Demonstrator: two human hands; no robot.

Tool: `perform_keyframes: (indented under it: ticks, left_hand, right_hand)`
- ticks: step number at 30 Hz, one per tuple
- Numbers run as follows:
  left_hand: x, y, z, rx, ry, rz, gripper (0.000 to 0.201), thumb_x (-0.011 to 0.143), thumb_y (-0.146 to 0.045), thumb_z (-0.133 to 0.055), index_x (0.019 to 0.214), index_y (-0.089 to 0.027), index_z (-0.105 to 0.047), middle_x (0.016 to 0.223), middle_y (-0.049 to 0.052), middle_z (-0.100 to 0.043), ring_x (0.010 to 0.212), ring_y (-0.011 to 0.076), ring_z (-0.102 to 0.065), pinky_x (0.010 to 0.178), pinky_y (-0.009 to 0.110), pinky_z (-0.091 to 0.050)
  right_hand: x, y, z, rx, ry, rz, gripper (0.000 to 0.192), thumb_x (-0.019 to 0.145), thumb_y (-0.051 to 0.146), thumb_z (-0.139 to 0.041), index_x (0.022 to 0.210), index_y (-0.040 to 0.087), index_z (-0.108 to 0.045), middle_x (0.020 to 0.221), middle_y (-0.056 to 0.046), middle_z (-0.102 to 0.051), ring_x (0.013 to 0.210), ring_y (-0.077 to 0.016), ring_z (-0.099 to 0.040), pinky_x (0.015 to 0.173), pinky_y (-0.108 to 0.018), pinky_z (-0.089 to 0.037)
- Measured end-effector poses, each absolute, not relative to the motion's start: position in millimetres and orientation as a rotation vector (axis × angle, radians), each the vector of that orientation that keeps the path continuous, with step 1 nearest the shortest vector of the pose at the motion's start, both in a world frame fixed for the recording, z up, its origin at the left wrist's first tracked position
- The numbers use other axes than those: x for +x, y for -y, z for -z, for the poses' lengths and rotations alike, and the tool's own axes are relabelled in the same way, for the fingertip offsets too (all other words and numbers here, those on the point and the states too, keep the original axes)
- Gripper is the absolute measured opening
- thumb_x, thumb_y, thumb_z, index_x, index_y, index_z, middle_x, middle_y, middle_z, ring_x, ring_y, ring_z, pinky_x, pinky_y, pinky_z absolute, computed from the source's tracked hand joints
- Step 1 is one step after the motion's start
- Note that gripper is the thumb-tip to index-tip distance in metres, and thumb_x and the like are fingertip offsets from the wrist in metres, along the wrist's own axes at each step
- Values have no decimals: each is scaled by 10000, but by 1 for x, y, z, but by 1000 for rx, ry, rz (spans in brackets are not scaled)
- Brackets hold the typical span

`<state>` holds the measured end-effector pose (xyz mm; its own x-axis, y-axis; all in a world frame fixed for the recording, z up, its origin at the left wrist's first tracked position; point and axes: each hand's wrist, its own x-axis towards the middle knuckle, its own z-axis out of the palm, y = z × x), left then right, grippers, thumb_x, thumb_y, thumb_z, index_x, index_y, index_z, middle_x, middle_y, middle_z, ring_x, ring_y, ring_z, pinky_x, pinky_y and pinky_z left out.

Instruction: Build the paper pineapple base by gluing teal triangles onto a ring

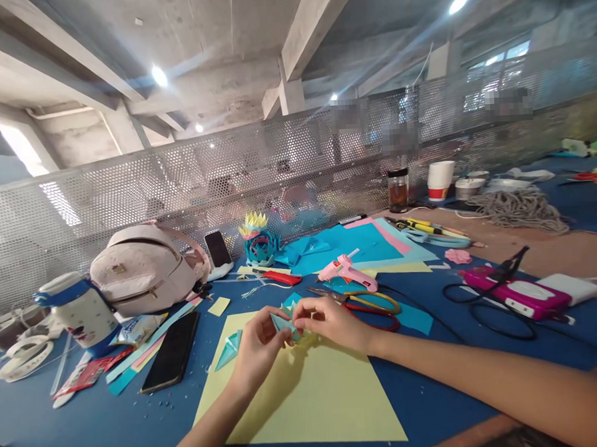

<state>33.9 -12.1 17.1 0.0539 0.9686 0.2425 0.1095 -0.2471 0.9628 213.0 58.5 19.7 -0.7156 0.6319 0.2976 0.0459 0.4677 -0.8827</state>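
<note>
Both of my hands meet over a large yellow paper sheet point(308, 403) on the blue table. My left hand point(262, 342) is closed, pinching a light blue folded paper piece point(280, 322) between thumb and fingers. My right hand point(328, 322) is closed on the other side of the same small paper work, whose yellow part shows beneath the fingers. Just left of my left hand lies another light blue folded piece point(229, 350). Behind my right hand rest scissors point(373, 303) with yellow and red handles. A pink glue gun point(348, 272) lies farther back.
A paper lotus point(260, 242) stands at the back, near blue paper sheets point(364, 243) and a red utility knife point(278, 276). On the left are a black phone point(171, 353), a bottle point(78, 315) and a pale backpack point(141, 268). A magenta power strip point(520, 294) with black cable lies right.
</note>
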Motion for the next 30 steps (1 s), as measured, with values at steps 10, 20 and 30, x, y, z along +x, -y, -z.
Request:
perform_keyframes:
  ticks: [10,20,30]
  left_hand:
    - [38,17,-16,1669,-1190,-1303,193,834,-328,-648,935,-176,-584,820,30,-661,719,158,-633,703,271,-512]
    - [37,12,-12,1491,-1150,-1357,269,793,-368,-693,933,-147,-634,644,5,-649,586,155,-636,576,253,-494]
    - [30,18,-20,1856,-1442,-1404,206,832,-331,-649,999,-211,-657,922,50,-724,731,170,-646,612,250,-487]
  right_hand:
    - [212,-57,-21,-656,2136,-1107,153,852,265,-609,744,156,-622,703,2,-601,667,-133,-541,575,-226,-380]
    - [215,-54,-26,-592,2169,-1032,176,869,318,-599,783,165,-608,764,1,-590,712,-132,-540,575,-217,-387]
    - [216,-59,-33,-608,2039,-978,183,836,344,-654,782,170,-633,770,-9,-639,695,-140,-552,634,-242,-422]
